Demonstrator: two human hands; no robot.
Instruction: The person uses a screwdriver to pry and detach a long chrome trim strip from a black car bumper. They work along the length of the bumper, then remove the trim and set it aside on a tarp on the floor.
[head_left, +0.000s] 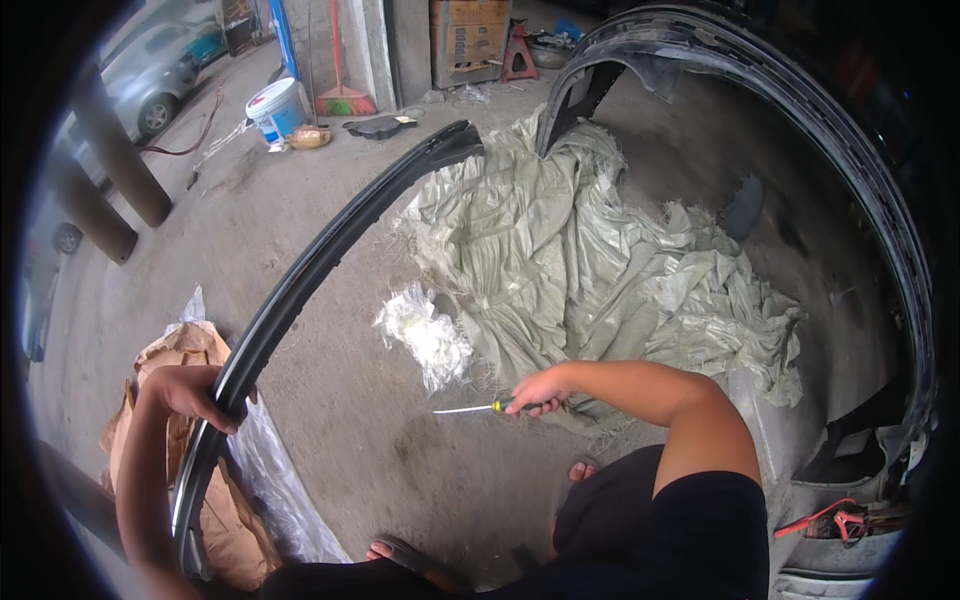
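Observation:
A long, black, curved car trim strip (318, 250) rises from the lower left toward the upper middle. My left hand (203, 393) is closed around its lower part. In my right hand (543, 391) is a screwdriver (470, 409) with a yellow and dark handle; its thin metal shaft points left, apart from the strip. Crumpled white plastic (428, 335) lies on the floor ahead of the screwdriver. Beyond my right forearm spreads a wrinkled grey-green woven sheet (530, 250).
A large black car bumper (800, 95) arches along the right. Brown paper (235, 520) and clear plastic (285, 505) lie at the lower left. Farther off are a white bucket (276, 108), a broom (345, 102), a cardboard box (468, 42) and a red jack stand (519, 52). Red-handled clamps (848, 524) sit at the lower right.

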